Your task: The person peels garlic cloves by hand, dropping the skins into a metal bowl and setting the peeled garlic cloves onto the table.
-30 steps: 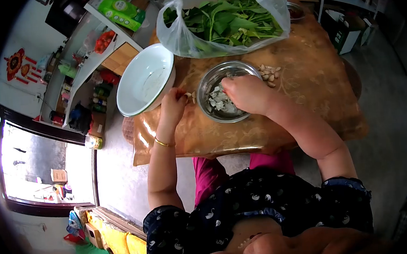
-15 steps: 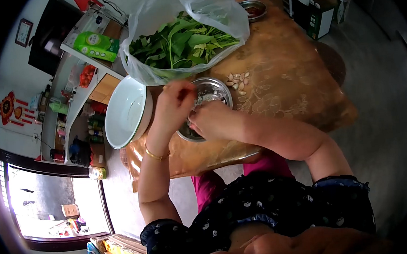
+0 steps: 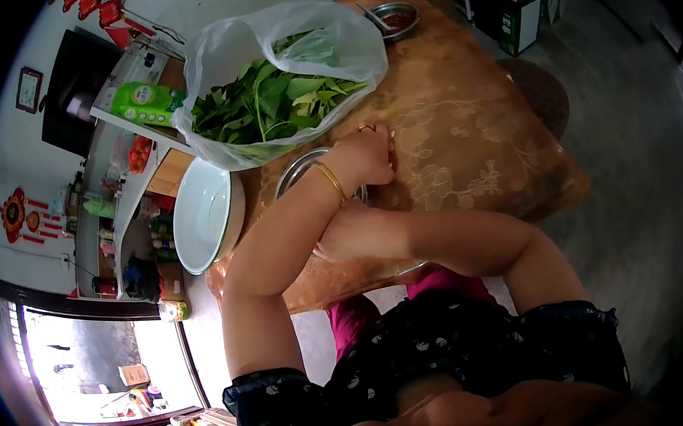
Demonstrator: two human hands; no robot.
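Note:
My left hand [image 3: 368,157], with a ring and a gold bangle, reaches across the metal bowl [image 3: 295,171] to the tabletop on its right. Its fingers are curled down over the garlic cloves [image 3: 391,135], which are almost wholly covered by the hand. Beneath the left wrist, my right hand [image 3: 347,232] is closed at the bowl's near side. Whatever sits in those fingers is hidden. Both arms block most of the bowl and its contents.
A clear plastic bag [image 3: 211,48] of leafy greens [image 3: 270,99] lies beyond the bowl. To the left stands a white enamel basin [image 3: 203,215]. A small metal dish [image 3: 395,21] with red contents is at the far edge of the table [image 3: 470,125].
My left hand has left the bowl and moved right, onto the garlic cloves, which lay in plain view before. My right hand has shifted slightly toward me. The whole view has tilted a little.

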